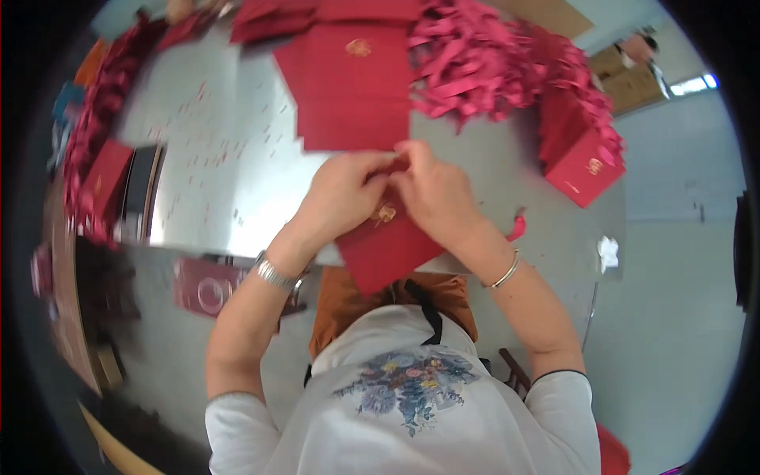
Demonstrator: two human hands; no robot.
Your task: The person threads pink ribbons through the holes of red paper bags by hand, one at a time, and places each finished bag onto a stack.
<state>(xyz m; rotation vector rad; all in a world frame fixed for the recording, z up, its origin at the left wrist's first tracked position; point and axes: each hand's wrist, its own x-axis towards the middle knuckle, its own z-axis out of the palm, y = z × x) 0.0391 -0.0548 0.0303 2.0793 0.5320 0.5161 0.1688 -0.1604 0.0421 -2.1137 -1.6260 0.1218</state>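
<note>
A flat red paper gift bag [392,252] with a gold emblem lies tilted at the near table edge, its lower corner sticking out past it. My left hand [342,192] is closed at the bag's upper edge, thumb and fingers pinched together. Right beside it, my right hand [431,190] also pinches that upper edge, its fingertips close to the left ones. What lies between the fingertips is blurred and partly hidden. Just beyond my hands is a pile of flat red bags [354,99], the top one bearing a gold emblem.
A heap of pink-red ribbons [475,63] lies at the far right of the metal table [261,190]. A row of red bags with ribbons [586,168] stands at the right edge, another row [101,178] at the left. One loose ribbon [517,227] lies by my right forearm.
</note>
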